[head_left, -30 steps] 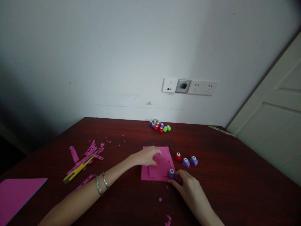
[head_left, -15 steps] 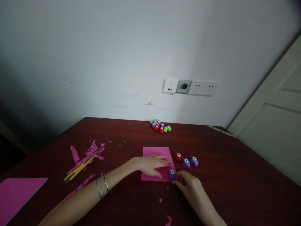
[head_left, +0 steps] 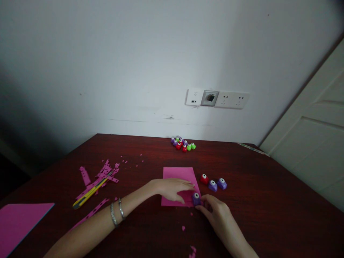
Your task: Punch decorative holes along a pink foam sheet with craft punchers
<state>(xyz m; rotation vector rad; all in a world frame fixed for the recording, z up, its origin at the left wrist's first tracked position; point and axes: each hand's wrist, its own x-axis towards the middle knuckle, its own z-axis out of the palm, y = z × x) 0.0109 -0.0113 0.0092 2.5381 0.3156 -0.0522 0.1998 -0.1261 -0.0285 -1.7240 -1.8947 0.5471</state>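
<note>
A sheet of pink paper (head_left: 177, 172) lies on the dark red table. My left hand (head_left: 173, 188) rests over it with the fingers stretched to the right, slightly apart. At the sheet's lower right corner sits a small purple craft punch (head_left: 196, 199) with a white and black top. The thumb and index finger of my right hand (head_left: 215, 208) close on its near right side, where a bit of pink shows. Just beyond that hand stand a red punch (head_left: 204, 178) and two more purple punches (head_left: 213, 185).
Several red, purple and green punches (head_left: 184, 148) cluster near the wall. To the left, a yellow utility knife (head_left: 90, 194) lies on punched pink strips (head_left: 85, 176). More pink sheets (head_left: 24, 222) are at the left edge. Pink scraps (head_left: 183, 228) dot the front.
</note>
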